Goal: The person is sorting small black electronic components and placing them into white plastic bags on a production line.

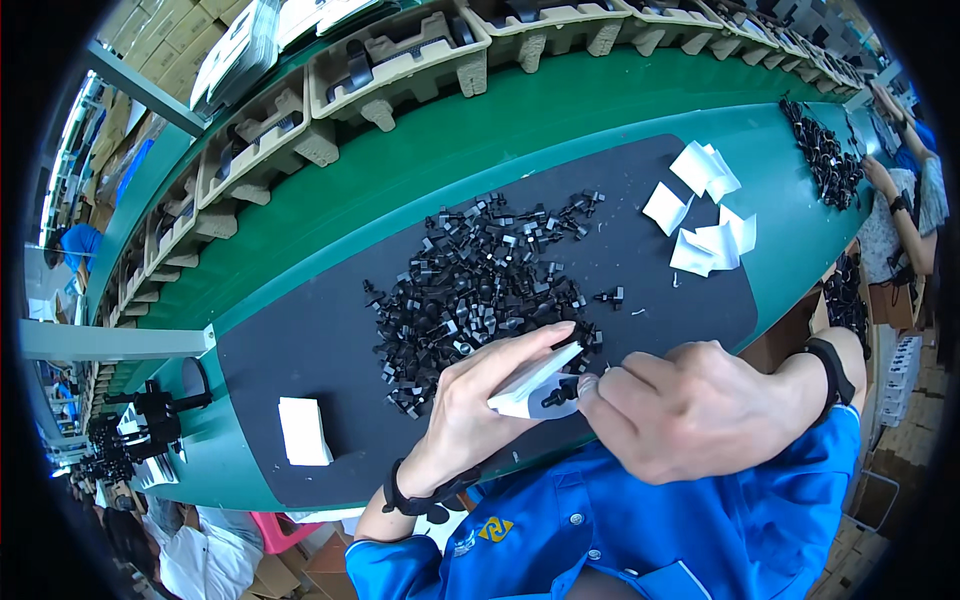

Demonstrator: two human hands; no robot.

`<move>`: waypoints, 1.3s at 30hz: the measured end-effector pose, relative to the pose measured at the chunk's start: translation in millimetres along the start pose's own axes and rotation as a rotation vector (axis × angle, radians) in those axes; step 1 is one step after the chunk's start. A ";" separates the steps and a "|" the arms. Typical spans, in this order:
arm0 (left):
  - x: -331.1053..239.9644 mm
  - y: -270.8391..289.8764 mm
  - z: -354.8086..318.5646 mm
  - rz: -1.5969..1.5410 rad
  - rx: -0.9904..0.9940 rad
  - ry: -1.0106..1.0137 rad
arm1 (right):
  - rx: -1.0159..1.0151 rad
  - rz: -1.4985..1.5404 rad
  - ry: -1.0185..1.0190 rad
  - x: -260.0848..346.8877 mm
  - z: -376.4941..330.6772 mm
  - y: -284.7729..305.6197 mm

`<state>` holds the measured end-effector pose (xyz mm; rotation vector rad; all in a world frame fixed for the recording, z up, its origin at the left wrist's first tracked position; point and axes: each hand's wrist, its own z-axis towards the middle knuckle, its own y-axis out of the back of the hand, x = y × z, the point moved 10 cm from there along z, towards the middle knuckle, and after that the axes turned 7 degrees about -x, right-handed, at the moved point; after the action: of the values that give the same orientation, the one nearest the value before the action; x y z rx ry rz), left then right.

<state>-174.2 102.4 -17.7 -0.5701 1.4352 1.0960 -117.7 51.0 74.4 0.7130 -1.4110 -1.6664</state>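
My left hand [478, 392] is closed around a small stack of white papers [528, 386], thumb and fingers on its two sides. Beside it, my right hand [690, 410] is a fist, with thumb and forefinger pinched at a small black screw-like part [562, 392]. That part lies against the face of the papers; its end at the fingertips is hidden. Just beyond both hands spreads a large heap of similar small black parts [480, 280], several with blocky heads. One loose black part [610, 297] lies to the right of the heap.
A dark mat [300, 370] covers the green bench [780, 230]. White folded papers [710, 250] lie at right, a white stack [304, 432] at left. Moulded trays [395, 65] line the far side. A black cable pile [825, 160] is near a co-worker's arms [905, 220].
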 end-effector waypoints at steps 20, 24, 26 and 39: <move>4.3 20.4 -2.7 -0.079 0.005 -0.068 | 0.028 0.130 0.013 -3.7 22.8 -30.8; 0.9 17.3 -3.9 -0.094 -0.025 -0.138 | 0.046 0.192 -0.022 -8.3 23.1 -37.4; -3.3 17.6 -2.1 -0.117 -0.047 -0.152 | 0.179 0.304 -0.064 -13.3 21.3 -48.3; -5.2 36.0 -23.5 -0.270 -0.347 0.148 | -0.558 0.578 -0.443 -61.9 -24.7 -2.5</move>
<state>-215.2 96.6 -5.2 -1.0794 1.2526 1.1077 -66.5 91.7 61.6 -0.3721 -1.1831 -1.6631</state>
